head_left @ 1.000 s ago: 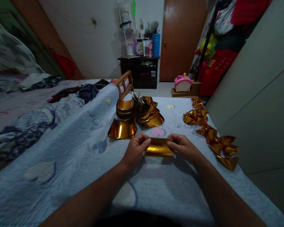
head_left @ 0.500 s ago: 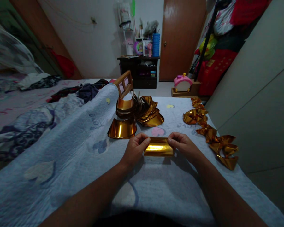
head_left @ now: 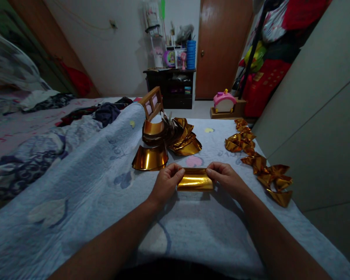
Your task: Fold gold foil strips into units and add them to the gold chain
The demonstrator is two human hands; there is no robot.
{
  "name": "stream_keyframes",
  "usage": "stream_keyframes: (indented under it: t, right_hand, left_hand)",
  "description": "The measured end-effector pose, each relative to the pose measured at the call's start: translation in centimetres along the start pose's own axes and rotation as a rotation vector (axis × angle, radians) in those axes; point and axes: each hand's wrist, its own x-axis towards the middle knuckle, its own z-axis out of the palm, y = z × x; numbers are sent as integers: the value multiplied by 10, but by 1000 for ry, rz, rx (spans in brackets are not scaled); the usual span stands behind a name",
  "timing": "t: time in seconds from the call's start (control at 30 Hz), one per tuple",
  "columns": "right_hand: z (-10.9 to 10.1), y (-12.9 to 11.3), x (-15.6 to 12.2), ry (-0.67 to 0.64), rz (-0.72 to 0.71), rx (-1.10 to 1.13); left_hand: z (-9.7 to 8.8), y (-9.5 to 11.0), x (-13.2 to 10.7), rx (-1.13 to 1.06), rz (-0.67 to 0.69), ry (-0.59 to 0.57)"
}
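Observation:
Between my two hands stretches a shiny sheet of gold foil paper (head_left: 195, 181), curved along its length. My left hand (head_left: 168, 181) pinches its left end, thumb in front. At the right end my right hand (head_left: 225, 175) does the same, its fingers folded behind. Just beyond my left hand lies a stack of gold foil paper (head_left: 150, 157), fanned and curved. More gold sheets (head_left: 186, 142) spread out behind and to the right of it. Several folded gold foil pieces (head_left: 259, 164) lie in a row along the right edge of the bed.
A pale blue quilt (head_left: 105, 217) with heart shapes covers the surface under my hands. A small wooden frame (head_left: 152, 102) stands behind the stacks. Beyond are a pink toy (head_left: 224, 102) and a dark shelf (head_left: 170, 89). A white cabinet (head_left: 317, 116) rises on the right; rumpled clothes (head_left: 107, 112) lie left.
The view has shifted very slightly. Both hands keep the same pinch on the gold foil paper, and nothing else visibly differs.

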Motion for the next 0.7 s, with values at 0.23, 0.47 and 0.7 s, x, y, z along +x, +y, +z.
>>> stream_keyframes:
  t: [0.23, 0.47, 0.7]
  right_hand:
    - [-1, 5, 1, -4, -1, -64]
    - [5, 7, 4, 96, -146, -541]
    - [10, 13, 7, 128, -119, -733]
  left_hand:
    - [-1, -3, 3, 63, 27, 16]
    - [-3, -11, 9, 226, 4, -14]
    - [-4, -17, 10, 491, 99, 4]
